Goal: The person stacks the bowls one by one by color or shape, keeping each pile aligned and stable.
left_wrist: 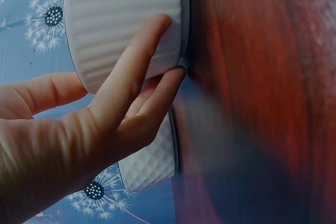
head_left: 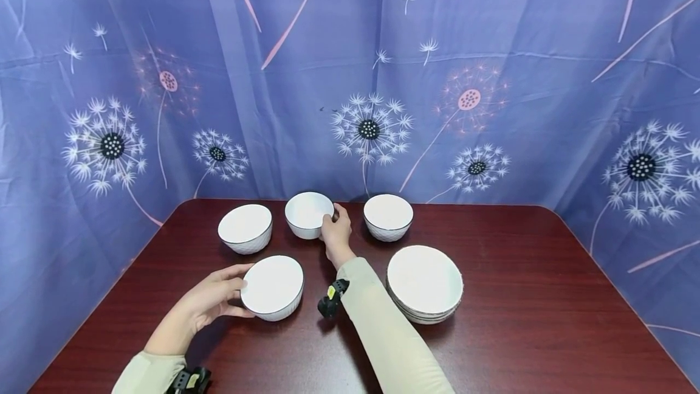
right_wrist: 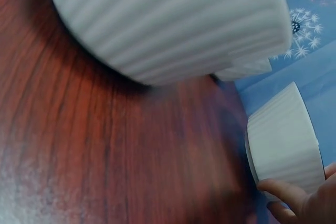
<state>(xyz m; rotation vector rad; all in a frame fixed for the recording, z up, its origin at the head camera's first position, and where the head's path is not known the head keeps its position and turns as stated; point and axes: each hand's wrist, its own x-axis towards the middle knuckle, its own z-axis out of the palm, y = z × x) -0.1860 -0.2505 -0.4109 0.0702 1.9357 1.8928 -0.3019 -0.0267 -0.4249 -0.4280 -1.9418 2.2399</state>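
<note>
In the head view my left hand point(head_left: 216, 298) grips a white, dark-rimmed bowl point(head_left: 272, 284) at the front left, from its left side. The left wrist view shows that bowl's ribbed wall point(left_wrist: 123, 19), the thumb at its rim and the fingers along the wall and near the foot. Farther back, my right hand point(head_left: 336, 233) holds another white bowl point(head_left: 307, 208) by its right side. Seen from the right wrist, this bowl point(right_wrist: 286, 140) is ribbed too, with fingertips near its foot. The left-hand bowl point(right_wrist: 173, 19) looms close to that camera.
A white bowl with a diamond-textured wall point(head_left: 246, 228) stands at the back left, another bowl point(head_left: 388, 217) at the back right. A stack of white bowls point(head_left: 424, 284) sits right of my right forearm. The dark red table point(head_left: 525, 297) ends at a blue dandelion-print curtain point(head_left: 306, 108).
</note>
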